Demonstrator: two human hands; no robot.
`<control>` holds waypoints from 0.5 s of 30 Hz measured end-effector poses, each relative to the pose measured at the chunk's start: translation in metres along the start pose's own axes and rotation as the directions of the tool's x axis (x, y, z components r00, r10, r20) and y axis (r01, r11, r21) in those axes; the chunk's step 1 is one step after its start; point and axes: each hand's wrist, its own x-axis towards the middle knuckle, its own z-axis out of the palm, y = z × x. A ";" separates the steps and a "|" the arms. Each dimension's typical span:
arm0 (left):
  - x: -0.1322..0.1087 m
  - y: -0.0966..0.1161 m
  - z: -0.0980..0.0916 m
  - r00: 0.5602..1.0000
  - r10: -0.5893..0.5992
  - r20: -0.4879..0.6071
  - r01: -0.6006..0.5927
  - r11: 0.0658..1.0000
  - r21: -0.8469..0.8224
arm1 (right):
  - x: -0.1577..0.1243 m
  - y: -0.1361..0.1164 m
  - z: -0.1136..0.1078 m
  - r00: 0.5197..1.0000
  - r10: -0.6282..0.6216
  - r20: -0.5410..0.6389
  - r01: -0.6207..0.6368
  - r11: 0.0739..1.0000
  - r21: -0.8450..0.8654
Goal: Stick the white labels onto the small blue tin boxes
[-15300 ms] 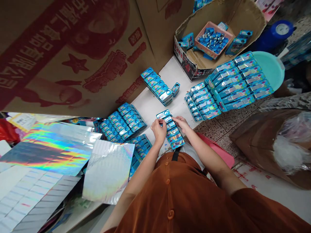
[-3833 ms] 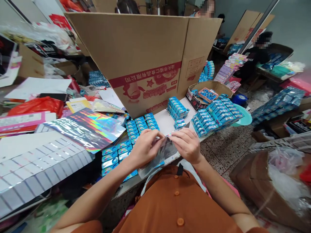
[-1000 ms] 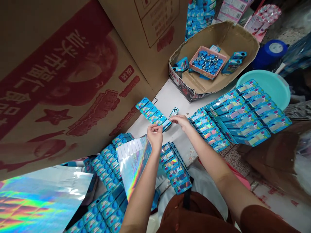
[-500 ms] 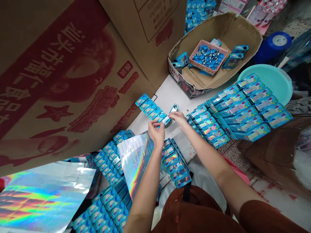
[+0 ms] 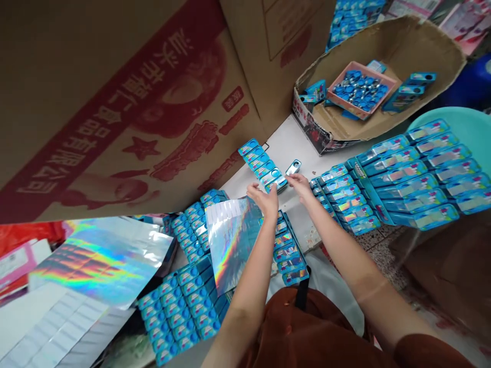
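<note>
A row of small blue boxes (image 5: 258, 159) with round blue caps lies on the white surface, beside the large carton. My left hand (image 5: 264, 198) is at its near end, thumb and fingers apart, holding nothing that shows. My right hand (image 5: 299, 185) is just right of that same end, with fingertips pinched together; whatever they may hold is too small to make out. A single small box (image 5: 293, 167) with a dark round hole lies beyond my right fingertips. A shiny holographic sticker sheet (image 5: 232, 240) lies left of my left forearm.
Large printed cartons (image 5: 153, 112) rise at the left. An open cardboard box (image 5: 320, 135) holds a pink tray (image 5: 355, 110) of round caps. Stacked blue boxes (image 5: 414, 168) stand at right, others (image 5: 180, 306) below left. More holographic sheets (image 5: 103, 260) lie at far left.
The view has shifted, so the scene sits further right and more sheets show at left. My left hand has opened from a pinch and lifted off the end of the row.
</note>
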 end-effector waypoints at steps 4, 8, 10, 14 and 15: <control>-0.001 -0.006 0.005 0.998 -0.055 -0.027 0.055 0.998 -0.018 | -0.001 0.000 0.000 1.000 -0.001 -0.012 0.001 1.000 -0.031; -0.002 -0.022 0.005 0.986 -0.162 0.028 0.165 0.970 -0.181 | -0.005 -0.001 -0.003 0.999 -0.026 -0.025 0.025 0.998 -0.056; 0.009 -0.037 -0.006 0.998 -0.064 0.015 0.066 0.987 -0.149 | -0.009 -0.002 -0.010 0.997 -0.074 -0.030 0.072 0.995 -0.070; 0.058 -0.083 -0.047 0.986 0.163 0.037 -0.167 0.975 0.146 | -0.027 -0.001 -0.032 0.969 -0.247 0.031 0.248 0.953 -0.172; 0.072 -0.095 -0.057 0.975 0.196 0.105 -0.215 0.951 0.223 | -0.034 0.000 -0.038 0.960 -0.274 0.053 0.279 0.939 -0.202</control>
